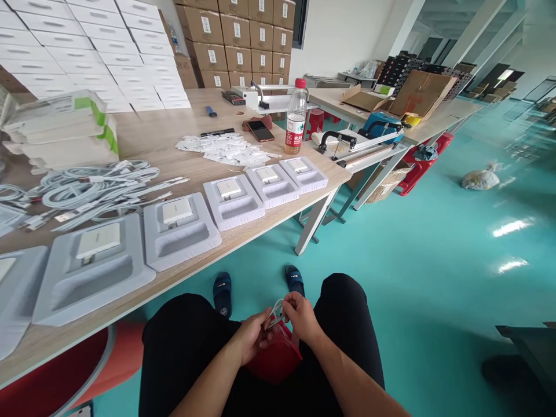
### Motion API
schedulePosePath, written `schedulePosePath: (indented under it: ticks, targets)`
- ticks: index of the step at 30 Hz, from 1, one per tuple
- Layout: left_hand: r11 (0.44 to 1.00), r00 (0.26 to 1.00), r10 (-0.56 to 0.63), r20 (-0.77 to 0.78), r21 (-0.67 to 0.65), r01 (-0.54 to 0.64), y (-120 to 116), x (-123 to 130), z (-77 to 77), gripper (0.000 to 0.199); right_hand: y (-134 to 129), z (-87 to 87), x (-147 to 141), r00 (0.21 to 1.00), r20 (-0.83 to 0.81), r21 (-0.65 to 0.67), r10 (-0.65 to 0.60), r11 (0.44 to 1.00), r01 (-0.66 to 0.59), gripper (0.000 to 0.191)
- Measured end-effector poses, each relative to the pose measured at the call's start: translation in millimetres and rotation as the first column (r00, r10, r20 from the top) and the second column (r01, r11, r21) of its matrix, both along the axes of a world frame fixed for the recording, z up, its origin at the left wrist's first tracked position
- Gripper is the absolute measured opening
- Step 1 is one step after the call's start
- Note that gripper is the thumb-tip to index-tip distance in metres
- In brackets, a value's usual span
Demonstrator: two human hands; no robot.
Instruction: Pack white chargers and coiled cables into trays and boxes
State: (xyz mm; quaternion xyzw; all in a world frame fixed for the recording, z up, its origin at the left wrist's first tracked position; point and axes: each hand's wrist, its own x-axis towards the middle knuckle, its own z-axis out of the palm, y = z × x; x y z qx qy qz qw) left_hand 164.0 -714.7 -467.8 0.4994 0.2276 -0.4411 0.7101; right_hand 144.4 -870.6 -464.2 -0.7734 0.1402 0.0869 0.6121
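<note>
Between my knees, over a red stool, I hold a looped white cable (pixel 276 313) with both hands. My left hand (pixel 254 336) is closed around the coil from the left. Thumb and fingers of my right hand (pixel 300 315) pinch the loop from the right. Along the table's front edge runs a row of several white plastic trays (pixel 180 246), each with a white charger block (pixel 177 211) in its upper recess; the lower recesses I can see hold nothing. A heap of white cables (pixel 95 185) lies behind the trays at the left.
The wooden table (pixel 152 136) carries stacked white boxes (pixel 95 52), a pile of small white slips (pixel 226 149), a phone (pixel 260 130) and a red-capped bottle (pixel 296 119). Brown cartons (pixel 238 43) stand behind. A red bin (pixel 124 362) is beneath the table at left.
</note>
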Motion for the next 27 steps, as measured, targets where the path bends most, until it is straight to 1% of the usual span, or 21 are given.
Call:
schedulePosePath:
  ticks: [2, 4, 7, 9, 10, 12, 13, 15, 16, 17, 18, 19, 21, 23, 24, 25, 26, 27]
  targets:
    - [1.0, 1.0, -0.006, 0.018, -0.019, 0.006, -1, 0, 0.4, 0.053, 2, -3.9, -1, 0.999, -0.037, 0.096, -0.018, 0.995, 0.021, 0.02]
    - [0.999, 0.998, -0.015, 0.057, -0.027, 0.017, -3, 0, 0.4, 0.056, 3, -6.1, -3, 0.997, -0.081, 0.16, -0.017, 0.987, 0.029, 0.026]
    - [0.998, 0.986, -0.063, 0.153, -0.001, 0.064, -3, 0, 0.1, 0.06, 1, -9.1, -6, 0.991, -0.136, 0.191, 0.001, 0.981, 0.025, 0.03]
    - [0.993, 0.964, -0.114, 0.24, 0.049, 0.106, -3, -1, 0.6, 0.061, -3, -11.6, -6, 0.988, -0.157, 0.155, 0.01, 0.988, 0.015, 0.027]
    - [0.988, 0.946, -0.145, 0.289, 0.086, 0.126, -2, -2, 1.4, 0.061, -6, -12.7, -6, 0.987, -0.16, 0.116, 0.005, 0.993, 0.014, 0.022]
    - [0.97, 0.894, -0.222, 0.39, 0.183, 0.161, 0, -2, 4.8, 0.058, -15, -13.5, -2, 0.989, -0.143, 0.005, -0.03, 1.0, 0.031, 0.01]
    - [0.956, 0.859, -0.263, 0.44, 0.237, 0.172, 1, -3, 7.4, 0.054, -20, -12.7, 0, 0.991, -0.123, -0.055, -0.054, 0.997, 0.047, 0.011]
    - [0.927, 0.778, -0.336, 0.531, 0.334, 0.173, 3, -4, 13.7, 0.046, -32, -8.5, 3, 0.995, -0.063, -0.147, -0.08, 0.987, 0.07, 0.033]
    - [0.914, 0.736, -0.365, 0.57, 0.37, 0.167, 4, -4, 16.9, 0.041, -37, -5.2, 4, 0.997, -0.029, -0.173, -0.069, 0.983, 0.063, 0.043]
    - [0.903, 0.698, -0.388, 0.602, 0.398, 0.159, 4, -5, 20.0, 0.035, -41, -1.4, 5, 0.999, 0.001, -0.185, -0.039, 0.982, 0.039, 0.051]
    - [0.896, 0.665, -0.405, 0.628, 0.419, 0.149, 4, -5, 22.6, 0.031, -44, 2.3, 5, 1.0, 0.025, -0.186, 0.009, 0.982, -0.005, 0.053]
    - [0.89, 0.638, -0.418, 0.647, 0.434, 0.142, 3, -6, 24.6, 0.026, -45, 5.7, 4, 0.997, 0.039, -0.181, 0.071, 0.982, -0.063, 0.051]
    - [0.882, 0.605, -0.43, 0.67, 0.456, 0.122, 2, -7, 26.8, 0.018, -45, 10.2, 3, 0.98, 0.039, -0.161, 0.193, 0.97, -0.184, 0.035]
    - [0.879, 0.59, -0.428, 0.685, 0.468, 0.095, 1, -8, 27.1, 0.014, -43, 10.8, 3, 0.965, 0.025, -0.153, 0.26, 0.955, -0.253, 0.023]
    - [0.881, 0.59, -0.419, 0.69, 0.465, 0.082, 1, -8, 26.7, 0.012, -41, 9.9, 3, 0.964, 0.022, -0.16, 0.266, 0.953, -0.259, 0.022]
    - [0.889, 0.601, -0.397, 0.694, 0.453, 0.064, 1, -9, 26.2, 0.012, -39, 8.6, 3, 0.965, 0.024, -0.171, 0.26, 0.952, -0.252, 0.023]
    - [0.9, 0.627, -0.364, 0.689, 0.433, 0.046, 1, -9, 25.4, 0.016, -37, 7.2, 3, 0.968, 0.03, -0.184, 0.251, 0.953, -0.241, 0.024]
    - [0.91, 0.669, -0.331, 0.665, 0.412, 0.041, 1, -9, 24.6, 0.023, -36, 5.9, 3, 0.969, 0.038, -0.197, 0.244, 0.952, -0.232, 0.024]
